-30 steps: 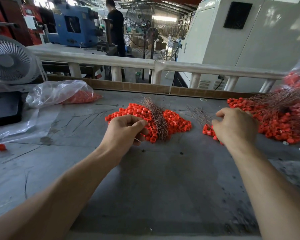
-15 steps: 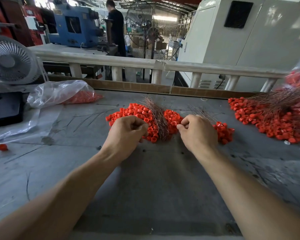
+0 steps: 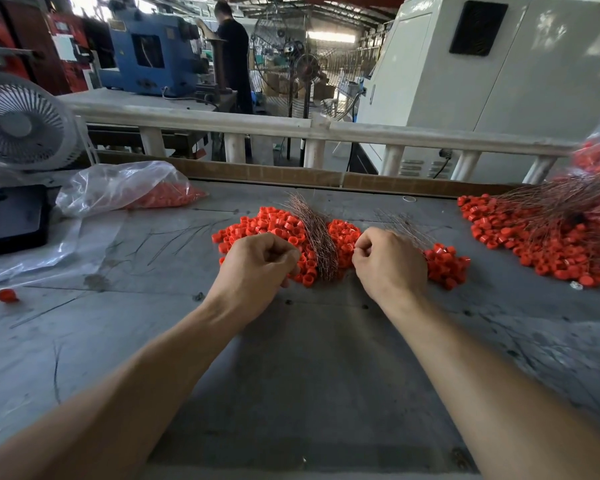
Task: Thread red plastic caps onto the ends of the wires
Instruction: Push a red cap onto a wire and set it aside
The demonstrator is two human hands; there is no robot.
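Two curled hands, left hand [image 3: 257, 263] and right hand [image 3: 388, 265] (contents hidden), beside the wire bundle [image 3: 317, 242].

2 bare forearms, left hand [image 3: 257, 263], right hand [image 3: 390, 266]; no sleeves.

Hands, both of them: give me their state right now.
Left hand: fingers curled over the cap pile; contents cannot be told.
Right hand: fingers curled, pinching; what it holds cannot be told.

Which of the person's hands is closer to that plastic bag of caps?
Left. The left hand lies right of the plastic bag; the right hand is farther right.
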